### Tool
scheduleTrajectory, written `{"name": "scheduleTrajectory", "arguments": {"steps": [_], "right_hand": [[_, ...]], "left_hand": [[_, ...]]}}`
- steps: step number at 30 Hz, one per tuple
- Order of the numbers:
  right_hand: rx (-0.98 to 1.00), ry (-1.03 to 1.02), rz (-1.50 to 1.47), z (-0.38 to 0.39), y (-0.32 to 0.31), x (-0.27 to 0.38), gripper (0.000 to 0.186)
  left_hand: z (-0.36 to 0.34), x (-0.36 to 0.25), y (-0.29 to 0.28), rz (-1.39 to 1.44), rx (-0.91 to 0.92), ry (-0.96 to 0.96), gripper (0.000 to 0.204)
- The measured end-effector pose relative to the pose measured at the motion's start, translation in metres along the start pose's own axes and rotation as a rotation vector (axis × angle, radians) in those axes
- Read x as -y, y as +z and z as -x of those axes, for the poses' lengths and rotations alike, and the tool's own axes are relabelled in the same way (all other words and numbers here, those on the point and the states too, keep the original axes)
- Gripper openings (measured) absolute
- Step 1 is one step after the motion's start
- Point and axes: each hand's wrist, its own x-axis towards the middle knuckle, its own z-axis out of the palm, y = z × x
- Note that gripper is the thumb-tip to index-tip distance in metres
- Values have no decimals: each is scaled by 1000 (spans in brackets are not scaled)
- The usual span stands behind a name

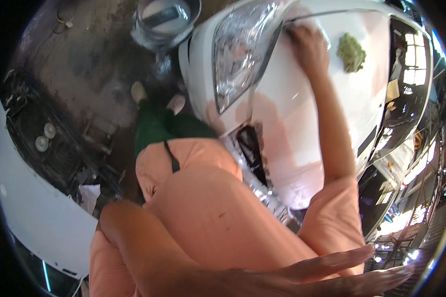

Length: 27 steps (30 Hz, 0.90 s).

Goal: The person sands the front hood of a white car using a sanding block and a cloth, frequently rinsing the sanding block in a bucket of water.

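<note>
My right hand [309, 47] presses on the white car body panel [282, 84] beside the plastic-wrapped headlight [240, 44], fingers bent and together; whatever is beneath them is hidden. Just right of it, a crumpled pale green cloth [352, 53] lies on the panel. Patches of pinkish-beige mark the bodywork around an opening [250, 153] with torn edges. My left hand [332, 270] stretches across the bottom of the view in front of my peach shirt, its fingers extended and holding nothing.
A bucket of cloudy liquid [163, 15] with a dark oblong object in it stands on the stained floor [84, 59] beyond my feet. At left lies a pale panel [29, 208] beside dark parts. The car's dark glass [409, 64] curves along the right.
</note>
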Motion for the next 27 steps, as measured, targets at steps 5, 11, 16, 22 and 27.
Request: {"name": "scheduleTrajectory", "arguments": {"steps": [5,11,16,22,27], "right_hand": [[42,-60,-82,11,-24,13,38],[33,51,-13,-1,-24,7,40],[147,-16,-63,0,-46,1,42],[52,54,-17,3,-17,18,38],[8,-16,-47,-38,-25,8,28]], "left_hand": [[-11,-8,23,606,-123,-290,52],[7,3,-21,153,-22,-100,74],[61,-14,-42,-366,-46,25,46],[168,2,-110,-500,-1041,-500,55],[315,52,-171,-757,-1542,-722,42]]}}
